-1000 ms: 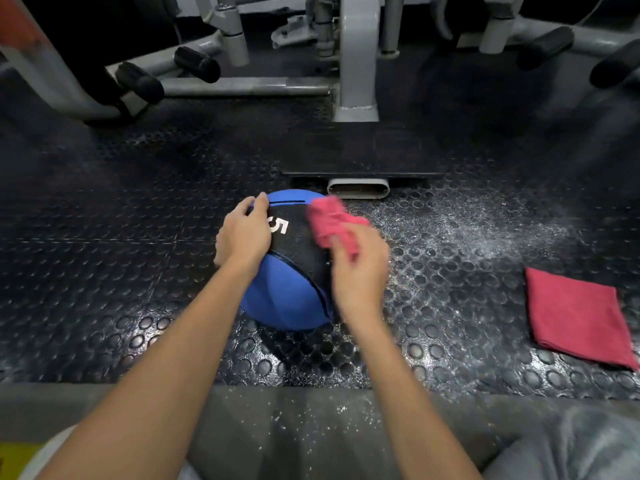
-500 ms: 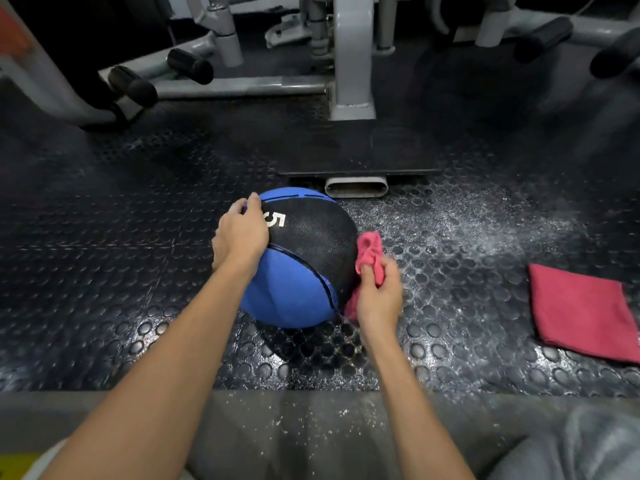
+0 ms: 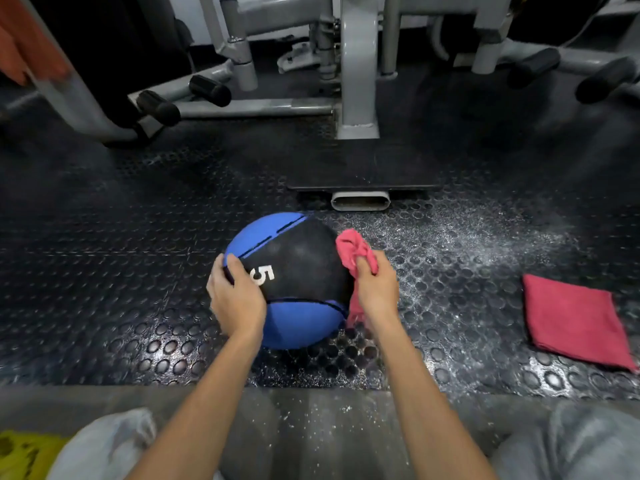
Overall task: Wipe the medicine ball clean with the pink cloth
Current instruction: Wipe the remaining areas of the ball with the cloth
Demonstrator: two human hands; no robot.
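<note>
Medicine ball [image 3: 298,268] of blue and black rubber, marked 5, sits on the studded black rubber floor [image 3: 104,271]. The left hand [image 3: 235,299] lies spread on its left side. The right hand [image 3: 375,289] grips the bunched pink cloth [image 3: 353,247] against its right side. A folded red cloth [image 3: 575,320] lies well apart.

Gym: weight machine frame [image 3: 356,64], studded rubber floor [image 3: 104,271].

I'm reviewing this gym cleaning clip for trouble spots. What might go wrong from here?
1. The medicine ball sits on the studded floor, steadied only by the left hand; a hard wipe might roll it away.
2. White powder lies scattered beside the ball; the hanging end of the pink cloth may pick it up and smear it back.
</note>
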